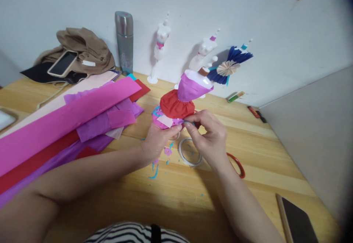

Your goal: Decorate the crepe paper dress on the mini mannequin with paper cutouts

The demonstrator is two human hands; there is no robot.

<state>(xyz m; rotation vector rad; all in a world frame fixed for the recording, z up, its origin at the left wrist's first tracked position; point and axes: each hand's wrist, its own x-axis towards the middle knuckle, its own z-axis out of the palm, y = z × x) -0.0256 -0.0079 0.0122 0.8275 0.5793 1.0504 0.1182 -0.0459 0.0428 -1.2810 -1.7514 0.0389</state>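
A small mannequin (196, 79) leans toward the right in the middle of the view. It wears a purple paper bodice (193, 88), a gathered red paper skirt (175, 105) and a pink lower tier (158, 120) with blue and pale paper bits. My left hand (158, 140) grips that lower tier from below, thumb along its front edge. At the tier's right side, my right hand (208, 132) pinches a small purple and blue paper piece against the edge; its far fingers are partly hidden. Below the hands lie a tape roll (190, 152) and paper scraps (167, 151).
Long pink paper (68, 114) and other coloured sheets cover the left. Behind stand a steel flask (124, 42), a bare white mannequin (162, 35) and a blue paper-dressed one (234, 57). A red handle (237, 164) and a phone (298, 219) lie at right.
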